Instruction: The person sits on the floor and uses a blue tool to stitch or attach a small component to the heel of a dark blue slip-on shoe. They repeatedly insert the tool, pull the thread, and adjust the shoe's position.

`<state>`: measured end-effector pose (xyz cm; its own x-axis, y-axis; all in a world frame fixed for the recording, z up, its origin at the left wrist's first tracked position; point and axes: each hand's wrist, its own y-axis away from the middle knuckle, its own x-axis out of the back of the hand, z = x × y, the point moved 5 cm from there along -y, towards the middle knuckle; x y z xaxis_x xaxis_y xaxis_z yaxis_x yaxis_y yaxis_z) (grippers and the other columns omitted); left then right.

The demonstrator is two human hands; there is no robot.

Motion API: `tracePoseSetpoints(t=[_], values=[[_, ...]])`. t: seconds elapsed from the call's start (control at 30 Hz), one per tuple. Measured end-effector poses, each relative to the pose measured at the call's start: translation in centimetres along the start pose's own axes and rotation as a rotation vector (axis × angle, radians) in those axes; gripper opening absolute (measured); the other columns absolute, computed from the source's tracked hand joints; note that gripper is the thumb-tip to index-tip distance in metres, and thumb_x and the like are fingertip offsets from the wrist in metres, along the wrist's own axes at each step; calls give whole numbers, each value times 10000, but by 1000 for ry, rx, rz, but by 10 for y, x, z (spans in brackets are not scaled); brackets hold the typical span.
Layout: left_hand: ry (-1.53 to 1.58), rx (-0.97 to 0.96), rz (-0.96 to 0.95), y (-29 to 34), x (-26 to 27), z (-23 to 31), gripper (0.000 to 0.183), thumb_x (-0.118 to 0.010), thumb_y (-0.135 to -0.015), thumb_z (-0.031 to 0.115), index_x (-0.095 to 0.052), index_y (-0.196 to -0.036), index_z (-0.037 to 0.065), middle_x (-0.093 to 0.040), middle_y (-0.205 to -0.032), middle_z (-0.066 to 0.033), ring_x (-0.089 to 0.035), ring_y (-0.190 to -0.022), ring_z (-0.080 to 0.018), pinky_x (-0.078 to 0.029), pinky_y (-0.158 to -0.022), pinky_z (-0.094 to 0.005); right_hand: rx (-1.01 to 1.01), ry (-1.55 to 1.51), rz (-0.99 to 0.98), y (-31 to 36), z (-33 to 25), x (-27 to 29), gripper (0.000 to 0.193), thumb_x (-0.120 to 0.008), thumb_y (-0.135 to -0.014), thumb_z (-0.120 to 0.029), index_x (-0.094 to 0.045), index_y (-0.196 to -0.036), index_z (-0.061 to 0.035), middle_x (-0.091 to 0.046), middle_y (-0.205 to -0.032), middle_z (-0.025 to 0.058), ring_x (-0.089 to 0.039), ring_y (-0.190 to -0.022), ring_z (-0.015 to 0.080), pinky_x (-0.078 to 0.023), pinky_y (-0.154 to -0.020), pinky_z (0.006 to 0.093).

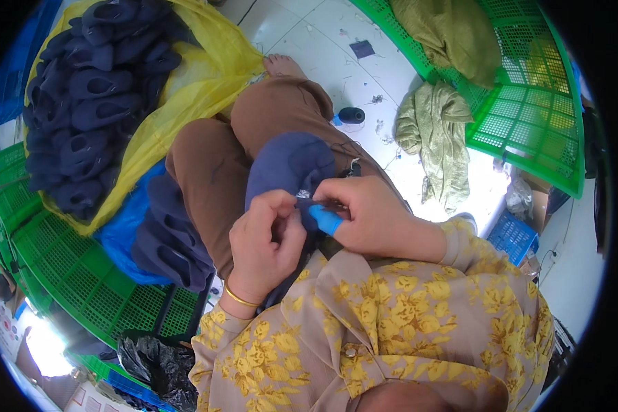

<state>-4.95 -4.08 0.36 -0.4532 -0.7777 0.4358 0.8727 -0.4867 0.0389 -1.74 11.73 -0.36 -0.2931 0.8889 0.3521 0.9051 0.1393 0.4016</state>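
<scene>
Navy fabric piece [281,165] lies over your brown trousers [202,168], its long axis running from your waist toward your knees, rounded end pointing away. Your left hand [264,237] and right hand [374,213] angle inward, fingers curled, fingertips pinched closed on its near part.

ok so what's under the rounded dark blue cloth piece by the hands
Brown cloth trousers show beside and beyond the rounded dark blue cloth piece; whatever lies directly beneath it is covered.
</scene>
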Motion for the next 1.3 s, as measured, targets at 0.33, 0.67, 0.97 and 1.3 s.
tracePoseSetpoints(t=[0.33, 0.67, 0.97, 1.3], values=[[449, 303, -60, 6, -5, -27, 230, -488, -969, -7, -464, -1194, 30, -616, -806, -20, -501, -619, -50, -416, -590, -178, 141, 153, 8, -11, -1, -2, 271, -691, -843, -286, -600, -756, -45, -626, -682, 143, -619, -631, 333, -462, -558, 419], [214, 213, -89, 0, -7, -21, 140, -503, -973, 24, -541, -1107, 29, -611, -774, -15, -531, -626, -47, -439, -581, -181, -1, -453, -420, -27, 24, 11, 218, -664, -911, -148, -544, -762, -44, -431, -693, -61, -376, -669, 46, -344, -605, 237], [179, 158, -63, -1, -9, -15, 166, -600, -929, 13, -550, -1087, 22, -619, -752, -6, -545, -636, -35, -448, -595, -178, -64, -641, -540, -30, 41, 10, 232, -659, -927, -166, -567, -733, -77, -427, -653, -96, -367, -611, 14, -294, -549, 212], [73, 180, -7, -8, -9, -18, 193, -697, -878, 22, -578, -1030, 14, -602, -681, -1, -538, -643, -25, -441, -586, -186, 138, 88, -148, -18, 1, 14, 454, -729, -838, -438, -546, -739, -35, -546, -627, 85, -562, -567, 219, -429, -535, 340]])
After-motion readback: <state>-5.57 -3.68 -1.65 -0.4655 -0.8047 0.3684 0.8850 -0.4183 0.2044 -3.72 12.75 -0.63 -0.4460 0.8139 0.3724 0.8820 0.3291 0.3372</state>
